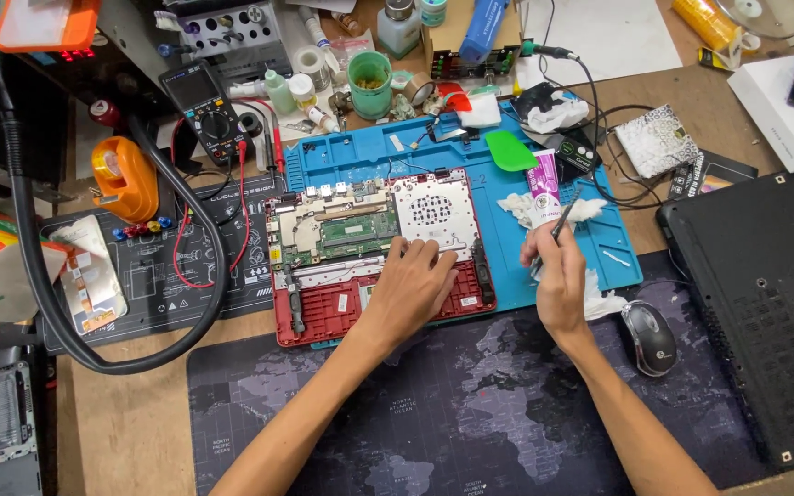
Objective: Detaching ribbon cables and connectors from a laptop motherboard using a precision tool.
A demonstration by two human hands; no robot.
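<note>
Red plastic frames the opened laptop base (374, 266), which I take as my landmark: it lies on the near left part of the blue silicone repair mat (507, 239), its green circuit board (357, 234) bare at its middle. From the head camera, my left hand (408, 287) lies flat on the base's near right portion, fingers spread and pressing down, gripping nothing. My right hand (560, 276) is just right of the base, over the mat, closed in a pen-like pinch on a slim dark tool (558, 230) whose upper end points away from me; I cannot tell whether it is a brush or a screwdriver. Just beyond that hand, right of the base, stands a purple-and-white tube (542, 188) among crumpled white tissue (590, 209). A black multimeter (206, 108) sits beyond the base to its left, and a computer mouse (650, 337) lies well to its right. I judge this to be the step of steadying the base while readying the tool; the next move calls for a small, controlled carry leftward onto the board without shifting the base.
</note>
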